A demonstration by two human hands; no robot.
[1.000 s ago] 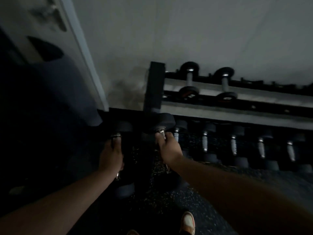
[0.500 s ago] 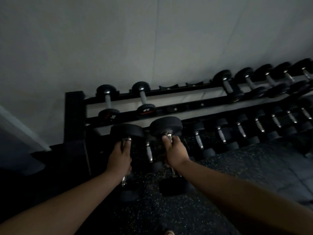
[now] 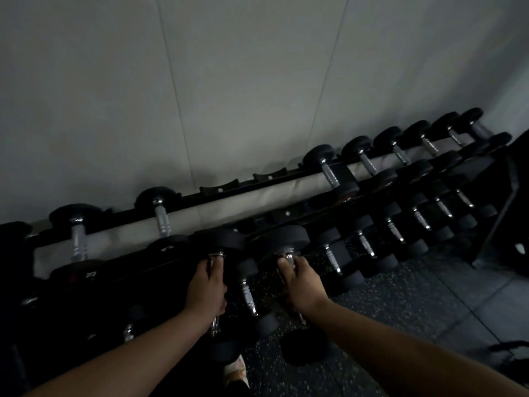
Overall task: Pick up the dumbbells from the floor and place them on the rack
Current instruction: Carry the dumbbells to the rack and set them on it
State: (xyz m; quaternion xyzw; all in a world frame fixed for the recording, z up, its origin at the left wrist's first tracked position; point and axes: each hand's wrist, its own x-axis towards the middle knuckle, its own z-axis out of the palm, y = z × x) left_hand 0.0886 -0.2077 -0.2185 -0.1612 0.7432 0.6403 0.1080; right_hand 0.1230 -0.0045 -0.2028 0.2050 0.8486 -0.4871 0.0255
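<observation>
- Okay, far left: top rail of the rack (image 3: 257, 193) already has two dumbbells seated, one at (image 3: 76, 233), one at (image 3: 160, 213).
- My left hand (image 3: 206, 285): fingers wrapped tight round the chrome handle of the left dumbbell (image 3: 219, 239); it's off the floor, far head up by the front rail, near head hanging over my shoe (image 3: 236, 371).
- Between my hands: another dumbbell (image 3: 247, 293) parked on the lower tier.
- My right hand (image 3: 300, 285): closed the same way round the right dumbbell (image 3: 282, 239), also in the air, tilted toward the rack.
- Right of that: empty saddles (image 3: 219, 189) on the top rail, then a full row of racked dumbbells (image 3: 400, 150).
- Progress, my read: pick-up done for both, placing still left; neither is resting in a cradle yet. Too dark to tell if more lie on the floor (image 3: 400, 305).
</observation>
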